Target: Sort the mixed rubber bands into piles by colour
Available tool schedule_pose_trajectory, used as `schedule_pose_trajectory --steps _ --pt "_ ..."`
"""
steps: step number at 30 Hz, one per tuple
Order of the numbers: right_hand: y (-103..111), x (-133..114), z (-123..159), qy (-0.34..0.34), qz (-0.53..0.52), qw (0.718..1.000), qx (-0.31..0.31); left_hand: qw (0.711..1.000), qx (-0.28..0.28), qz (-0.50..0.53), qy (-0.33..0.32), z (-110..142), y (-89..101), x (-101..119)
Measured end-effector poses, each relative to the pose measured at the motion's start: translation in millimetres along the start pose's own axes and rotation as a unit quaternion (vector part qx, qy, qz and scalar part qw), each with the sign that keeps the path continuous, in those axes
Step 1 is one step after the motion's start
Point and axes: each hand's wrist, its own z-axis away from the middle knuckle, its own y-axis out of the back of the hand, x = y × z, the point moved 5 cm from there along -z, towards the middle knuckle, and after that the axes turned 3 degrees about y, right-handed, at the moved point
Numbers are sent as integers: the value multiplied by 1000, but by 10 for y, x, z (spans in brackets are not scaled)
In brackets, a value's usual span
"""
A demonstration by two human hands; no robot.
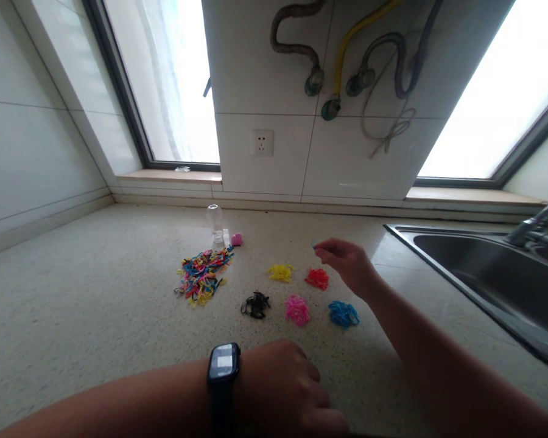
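Pinched between the thumb and finger of my right hand point(344, 261) is a small blue rubber band point(313, 245), raised above the counter beyond the red pile point(317, 278). My left hand point(283, 386) lies curled close to me, its inner side hidden. Nearer that hand sit a black pile point(256, 305), a pink pile point(296, 310) and a blue pile point(344, 314) of rubber bands. A yellow pile point(281, 272) is left of the red one. Farther left spreads a heap of mixed-colour bands point(203, 274).
Behind the mixed heap stand a clear bottle point(214, 224) and a small pink object point(236, 239), perhaps its cap. A steel sink point(466, 261) with a tap point(536, 222) is set into the speckled counter point(119, 316) at right. A tiled wall point(262, 173) closes off the back.
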Motion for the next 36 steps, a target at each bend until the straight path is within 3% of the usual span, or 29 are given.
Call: schedule_pose_trajectory --steps 5,11,16,29,36 --pt "190 93 63 -18 -117 993 21 1000 6 8 2 -5 5 1" --pt "63 -52 148 -24 -181 983 -34 1000 -1 7 13 -18 -6 -4" --pt "35 -180 197 -21 -222 974 -41 1000 -5 10 15 -27 -6 -1" --pt "63 -235 179 23 -201 976 -74 1000 -12 16 15 -15 11 -3" --pt "143 -266 169 42 -87 988 -120 1000 -9 16 16 -14 -4 -6"
